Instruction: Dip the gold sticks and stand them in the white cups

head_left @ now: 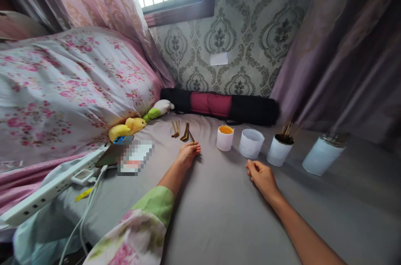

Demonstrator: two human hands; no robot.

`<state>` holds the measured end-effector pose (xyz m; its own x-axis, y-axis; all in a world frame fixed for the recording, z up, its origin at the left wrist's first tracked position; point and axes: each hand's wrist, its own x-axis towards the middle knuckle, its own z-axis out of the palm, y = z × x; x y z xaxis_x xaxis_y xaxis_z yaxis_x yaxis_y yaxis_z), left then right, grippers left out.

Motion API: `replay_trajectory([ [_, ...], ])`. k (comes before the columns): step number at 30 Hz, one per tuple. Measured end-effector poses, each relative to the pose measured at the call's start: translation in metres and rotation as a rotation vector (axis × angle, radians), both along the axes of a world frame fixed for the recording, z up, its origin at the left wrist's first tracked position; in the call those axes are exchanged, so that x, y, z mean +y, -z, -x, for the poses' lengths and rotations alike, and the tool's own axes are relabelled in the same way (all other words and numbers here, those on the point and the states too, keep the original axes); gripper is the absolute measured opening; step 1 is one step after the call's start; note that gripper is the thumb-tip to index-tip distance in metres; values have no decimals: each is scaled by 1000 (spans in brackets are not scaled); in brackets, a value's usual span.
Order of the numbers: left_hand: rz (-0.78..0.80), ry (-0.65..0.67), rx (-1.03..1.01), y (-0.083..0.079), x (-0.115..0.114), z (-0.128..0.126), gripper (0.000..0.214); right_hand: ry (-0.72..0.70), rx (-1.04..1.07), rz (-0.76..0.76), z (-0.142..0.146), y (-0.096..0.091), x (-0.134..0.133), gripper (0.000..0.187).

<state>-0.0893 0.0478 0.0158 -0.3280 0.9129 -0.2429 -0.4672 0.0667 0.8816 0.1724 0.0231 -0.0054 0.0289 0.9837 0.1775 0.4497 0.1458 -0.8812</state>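
My left hand (187,155) lies low over the grey sheet, its fingers curled at the near end of a thin dark brass-coloured rod (191,136); the grip is partly hidden. Just beyond it lie two small groups of similar bent rods, one darker (185,132) and one lighter (176,129). My right hand (262,177) is closed, thumb against curled fingers, and whatever it may hold cannot be made out. Nearest to it stands a wide white tub (251,144). To the tub's left is a smaller white cup (224,140) with an orange inside.
Rightward stand a white can (278,153) with thin brown sticks and a larger white can (321,158) with silvery pieces. Left are a power strip (46,187), cables, a phone (115,150) and plush toys (127,128). A black-and-red roll (210,104) lies along the wall.
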Motion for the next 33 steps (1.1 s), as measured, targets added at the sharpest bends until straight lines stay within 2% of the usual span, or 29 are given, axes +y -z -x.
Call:
replay_trajectory([
  [5, -22, 6, -50, 2, -8, -12, 12, -6, 16, 44, 1, -6, -3, 44],
  [13, -62, 42, -164, 3, -22, -43, 11, -13, 7, 81, -1, -2, -1, 44],
  [21, -149, 80, -231, 3, -37, -83, 25, -36, 40, 143, -1, -4, 0, 40],
  [28, -162, 142, -102, 9, -44, -94, 38, -94, 124, 328, 1, -14, 3, 42],
  [33, -163, 178, 72, 6, -49, -96, 40, -129, 179, 385, 4, -22, 4, 44],
])
